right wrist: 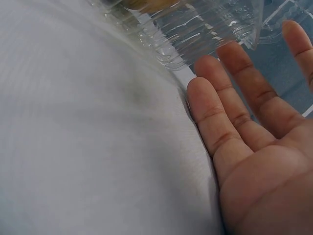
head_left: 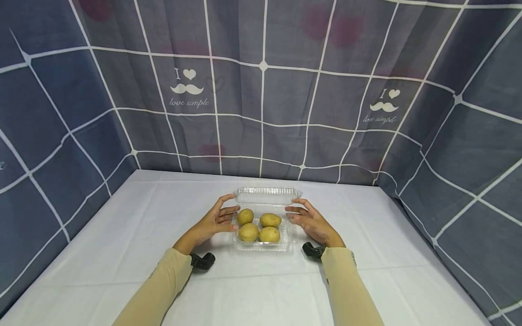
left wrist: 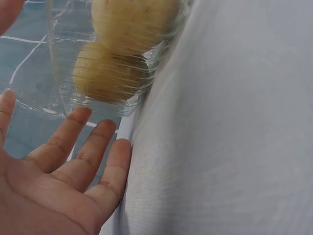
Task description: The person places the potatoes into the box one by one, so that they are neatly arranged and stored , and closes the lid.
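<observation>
A clear plastic clamshell box [head_left: 265, 247] lies on the table with its ribbed lid [head_left: 267, 195] folded back at the far side. Several yellow potatoes sit in its base, among them a front left potato [head_left: 248, 232] and a back right potato [head_left: 270, 220]. My left hand [head_left: 209, 224] is at the box's left side, fingers spread and extended. In the left wrist view, the fingertips [left wrist: 79, 115] come close to the ribbed wall; contact is unclear. On the opposite side, my right hand [head_left: 313, 225] has its fingers extended by the wall, with the fingertips [right wrist: 230, 49] at its edge.
A white cloth covers the table [head_left: 155, 271]. Dark checked curtains [head_left: 240, 140] hang behind it and along both sides. Each wrist carries a black camera mount, such as the left mount [head_left: 203, 261].
</observation>
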Demonstrator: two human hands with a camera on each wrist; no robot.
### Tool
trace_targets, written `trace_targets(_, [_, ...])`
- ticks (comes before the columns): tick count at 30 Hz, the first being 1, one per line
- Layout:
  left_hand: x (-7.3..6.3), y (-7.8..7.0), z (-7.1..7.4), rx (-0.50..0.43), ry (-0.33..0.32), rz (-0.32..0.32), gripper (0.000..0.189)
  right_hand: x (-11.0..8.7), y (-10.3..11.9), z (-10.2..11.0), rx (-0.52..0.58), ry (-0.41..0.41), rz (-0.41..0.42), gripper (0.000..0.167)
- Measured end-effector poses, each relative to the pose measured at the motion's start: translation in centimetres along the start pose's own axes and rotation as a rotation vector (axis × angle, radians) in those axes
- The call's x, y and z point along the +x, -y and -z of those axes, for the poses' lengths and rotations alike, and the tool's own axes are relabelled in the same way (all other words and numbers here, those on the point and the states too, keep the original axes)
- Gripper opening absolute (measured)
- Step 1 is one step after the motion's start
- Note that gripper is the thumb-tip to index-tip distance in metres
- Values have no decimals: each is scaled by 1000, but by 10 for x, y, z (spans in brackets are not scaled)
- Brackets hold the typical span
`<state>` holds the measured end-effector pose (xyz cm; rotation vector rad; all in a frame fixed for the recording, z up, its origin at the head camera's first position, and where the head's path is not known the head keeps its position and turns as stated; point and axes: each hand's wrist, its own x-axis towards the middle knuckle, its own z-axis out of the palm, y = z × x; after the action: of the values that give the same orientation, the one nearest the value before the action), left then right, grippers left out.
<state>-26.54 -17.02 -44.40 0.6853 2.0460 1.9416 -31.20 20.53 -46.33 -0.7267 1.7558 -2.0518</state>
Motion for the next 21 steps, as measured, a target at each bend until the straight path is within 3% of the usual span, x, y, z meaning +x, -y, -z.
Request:
trace_targets(7, [-1,0,0,9,-16,-1,86,0,2,0,112,29,34,37])
trace_targets(17, [-3,0,-1,56,-9,-26,66,0,3,-2,134,9,8,28])
trace_targets(21, [-3,-1,-1,73,-15,-6,63,0,2,-2,135,-27,-10,25])
